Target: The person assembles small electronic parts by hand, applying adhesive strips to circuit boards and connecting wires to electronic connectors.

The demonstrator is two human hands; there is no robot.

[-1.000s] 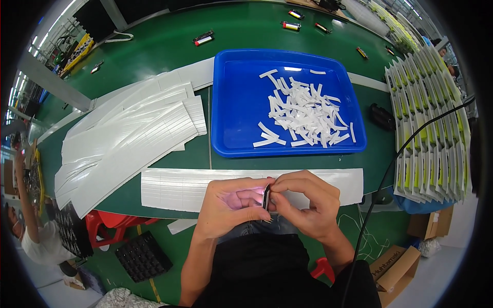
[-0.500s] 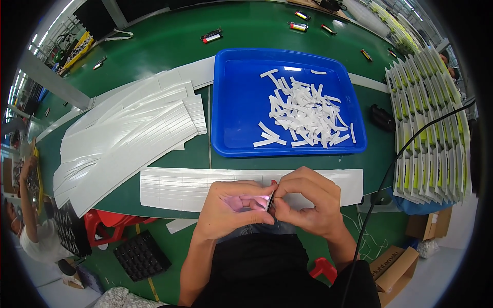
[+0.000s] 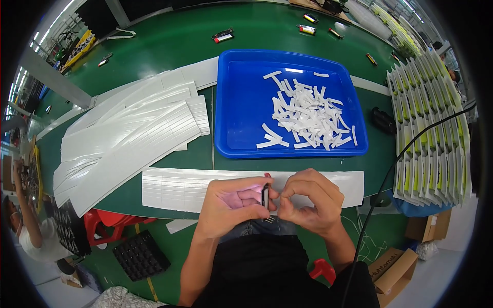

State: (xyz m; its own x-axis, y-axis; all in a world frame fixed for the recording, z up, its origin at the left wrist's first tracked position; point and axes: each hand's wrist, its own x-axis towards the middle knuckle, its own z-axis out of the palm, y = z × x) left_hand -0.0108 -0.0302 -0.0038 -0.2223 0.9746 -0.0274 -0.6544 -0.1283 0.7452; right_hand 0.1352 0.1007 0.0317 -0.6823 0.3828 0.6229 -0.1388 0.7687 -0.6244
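My left hand (image 3: 226, 206) grips a small narrow electronic part (image 3: 265, 196), black with a pale strip along its side, between thumb and fingers. A red bit (image 3: 267, 175) shows at its upper end, and a pinkish glow lights the palm. Close beside it on the right, my right hand (image 3: 314, 199) has its thumb and forefinger pinched together; whatever is between them is too small to make out. Both hands are over the near table edge, above a white adhesive sheet (image 3: 174, 189) scored into strips. Behind them stands a blue tray (image 3: 241, 152) with a heap of cut white strips (image 3: 308, 113).
Overlapping white sheets (image 3: 128, 128) are piled at the left. Rows of white and lime-green packs (image 3: 431, 133) stand at the right, with a black cable (image 3: 405, 151) crossing in front. Small battery-like parts (image 3: 224, 38) lie on the green belt (image 3: 174, 38). Another person (image 3: 38, 231) is at far left.
My right fingers have drawn slightly away from the part, and my left hand has turned it more upright, showing its pale side. The parts on the belt have shifted right.
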